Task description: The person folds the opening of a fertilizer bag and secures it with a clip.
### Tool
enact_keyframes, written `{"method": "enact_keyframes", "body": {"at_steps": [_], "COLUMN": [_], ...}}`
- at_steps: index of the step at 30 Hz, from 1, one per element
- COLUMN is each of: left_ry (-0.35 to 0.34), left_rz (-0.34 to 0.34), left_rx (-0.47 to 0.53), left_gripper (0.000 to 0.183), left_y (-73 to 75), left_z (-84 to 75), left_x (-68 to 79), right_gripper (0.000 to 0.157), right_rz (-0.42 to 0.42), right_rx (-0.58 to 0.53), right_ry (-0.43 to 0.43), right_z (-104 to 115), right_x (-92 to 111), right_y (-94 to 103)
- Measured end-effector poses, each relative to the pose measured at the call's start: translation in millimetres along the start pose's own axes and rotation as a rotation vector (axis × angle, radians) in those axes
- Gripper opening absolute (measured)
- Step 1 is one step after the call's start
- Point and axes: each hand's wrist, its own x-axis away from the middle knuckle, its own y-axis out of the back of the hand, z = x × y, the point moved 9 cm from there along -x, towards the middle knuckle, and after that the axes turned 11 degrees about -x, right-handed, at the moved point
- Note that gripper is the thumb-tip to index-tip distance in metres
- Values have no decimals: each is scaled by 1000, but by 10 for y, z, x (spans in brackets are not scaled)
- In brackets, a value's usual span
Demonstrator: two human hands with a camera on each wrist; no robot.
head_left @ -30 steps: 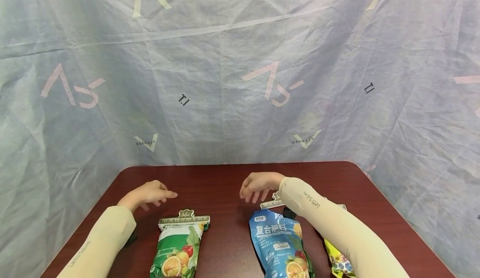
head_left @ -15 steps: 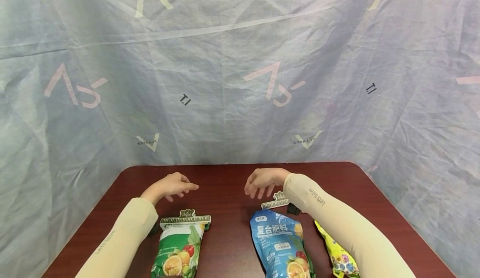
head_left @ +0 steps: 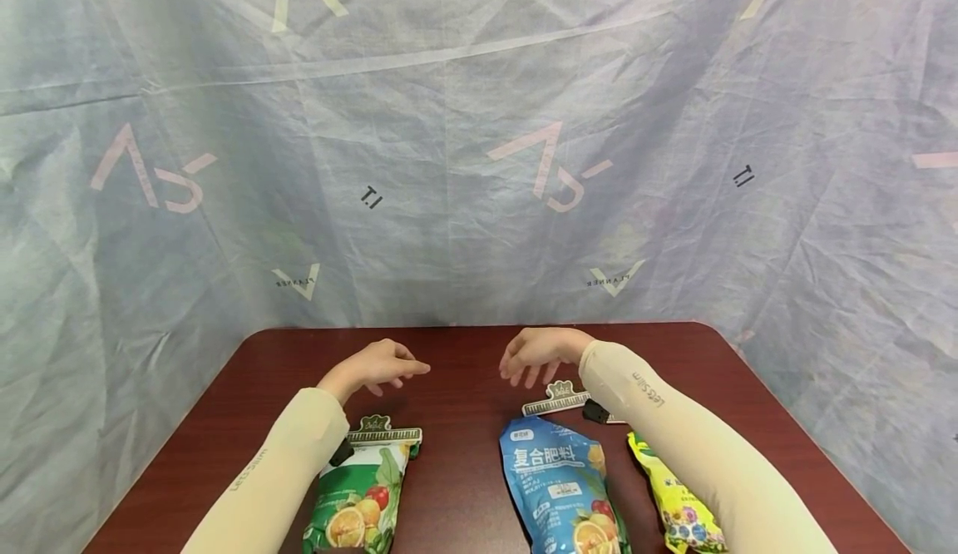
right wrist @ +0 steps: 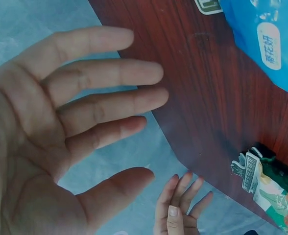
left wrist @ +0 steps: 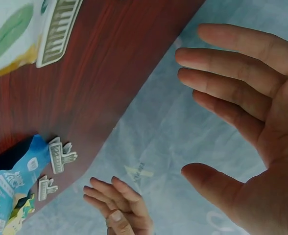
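My left hand (head_left: pixel 382 364) hovers over the table beyond the green-and-white bag (head_left: pixel 352 496) and holds nothing. Its fingers are extended in the left wrist view, thumb apart. A wide sealing clip (head_left: pixel 397 435) sits along that bag's top edge. My right hand (head_left: pixel 535 353), also holding nothing, is above the table beyond the blue bag (head_left: pixel 550 479); its fingers (right wrist: pixel 114 72) look fairly straight in the right wrist view. Just behind the blue bag is another sealing clip (head_left: pixel 552 404). A yellow bag (head_left: pixel 677 500) is partly hidden by the right forearm.
The dark red-brown table (head_left: pixel 456 471) has rounded far corners. A grey-blue printed cloth (head_left: pixel 441 163) hangs behind it and at both sides. Near the yellow bag lies one more clip (left wrist: pixel 47 187), mostly covered by the right arm in the head view.
My left hand has moved right and slightly away, its forearm now covering part of the green bag. The right hand has shifted slightly right and up. The bags and clips stay put.
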Motion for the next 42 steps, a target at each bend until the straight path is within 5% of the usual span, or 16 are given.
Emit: {"method": "enact_keyframes", "body": {"at_steps": [26,42], "left_ry": [-103,-119], "left_rz": [60,134], "left_rx": [96,123], "left_gripper": [44,38], "left_y": [-415,-732], "left_z": [-540,-693], "left_x": [-166,-221], "right_gripper": [22,22], "right_rz": [-66,-93], "right_rx": [-92,-133], "right_ry": [-56,-88], "right_z": [-409,-740], "right_x": [188,254], "right_y": [216,220]}}
